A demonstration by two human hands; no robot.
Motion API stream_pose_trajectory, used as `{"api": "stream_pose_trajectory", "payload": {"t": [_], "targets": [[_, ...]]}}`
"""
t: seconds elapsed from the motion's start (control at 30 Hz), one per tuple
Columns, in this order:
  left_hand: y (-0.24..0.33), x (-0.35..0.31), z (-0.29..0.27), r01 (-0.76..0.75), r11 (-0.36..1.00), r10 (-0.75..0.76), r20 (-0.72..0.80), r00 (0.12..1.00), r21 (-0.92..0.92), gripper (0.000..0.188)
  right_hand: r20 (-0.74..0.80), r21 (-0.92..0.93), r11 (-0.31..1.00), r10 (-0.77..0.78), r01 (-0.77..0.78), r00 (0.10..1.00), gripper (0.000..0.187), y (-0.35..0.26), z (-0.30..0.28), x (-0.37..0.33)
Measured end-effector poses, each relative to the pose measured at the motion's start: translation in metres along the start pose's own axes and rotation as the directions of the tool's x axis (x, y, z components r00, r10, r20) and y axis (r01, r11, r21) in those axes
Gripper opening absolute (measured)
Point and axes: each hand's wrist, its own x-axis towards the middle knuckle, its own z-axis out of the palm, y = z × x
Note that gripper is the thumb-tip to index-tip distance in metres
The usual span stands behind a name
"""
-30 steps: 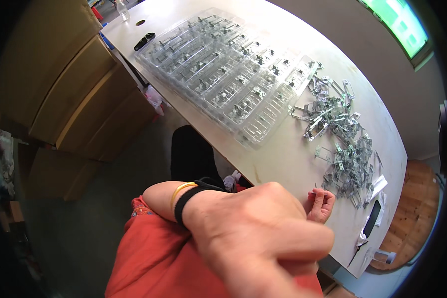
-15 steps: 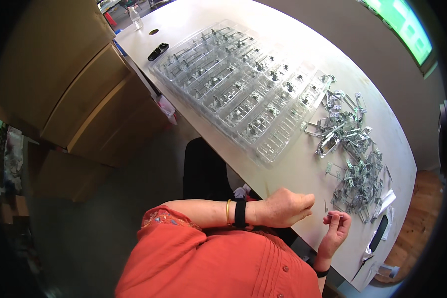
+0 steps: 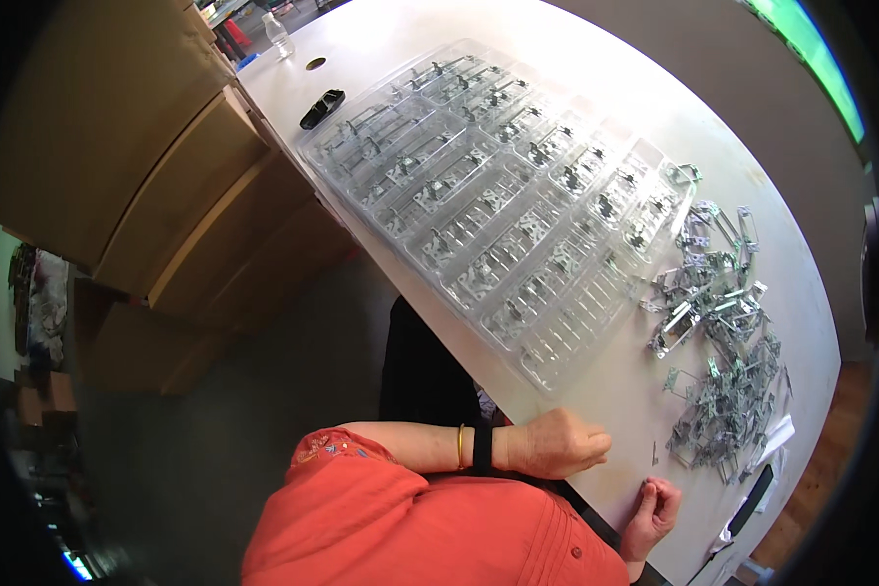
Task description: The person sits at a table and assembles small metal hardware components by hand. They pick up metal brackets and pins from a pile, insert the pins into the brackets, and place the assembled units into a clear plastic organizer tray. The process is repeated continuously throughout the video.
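Both hands curled at the counter's edge, metal parts ahead

Ahead of you on the counter (image 3: 620, 396), a clear compartmented tray (image 3: 535, 367) holds rows of metal parts, its nearest corner just beyond your left hand (image 3: 562, 444). A tangled heap of metal brackets (image 3: 728, 391) lies to the tray's right, beyond your right hand (image 3: 653, 510); one bracket touches the tray's right corner. White wrapping (image 3: 775, 437) and a long black object (image 3: 755, 500) flank the heap's near end. At the far left sit a small black item (image 3: 322, 108) and a clear bottle (image 3: 278, 37); cardboard boxes (image 3: 166, 186) crowd your left side.

Your left hand is clenched, its palm hidden, so you cannot tell whether it holds anything. Your right hand's fingers are bent inward, contents likewise unclear. A thin metal piece (image 3: 654, 453) lies between them, apart from both.
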Motion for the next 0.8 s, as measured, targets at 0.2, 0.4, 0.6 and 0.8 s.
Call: {"api": "stream_pose_trajectory", "payload": {"t": [0.2,0.4,0.6,0.8], "targets": [[0.001,0.004,-0.007,0.099,0.989,-0.095,0.042,0.995,-0.109,0.024,0.021,0.053,0.998,0.019,-0.021,1.000,0.003,0.000,-0.003,0.001],[-0.005,0.003,0.004,0.033,0.996,-0.036,-0.039,0.999,-0.085,0.022,-0.062,-0.052,0.998,0.037,-0.040,0.997,0.004,-0.022,0.007,0.000],[-0.004,0.003,0.005,0.049,0.998,-0.049,-0.018,0.999,-0.037,0.022,-0.068,-0.075,0.996,0.034,-0.039,0.997,0.002,-0.031,0.014,0.004],[-0.002,0.006,-0.003,0.072,0.993,-0.067,0.063,0.996,-0.098,0.021,-0.018,-0.004,0.999,0.032,-0.032,0.999,0.003,-0.009,0.006,-0.003]]}}
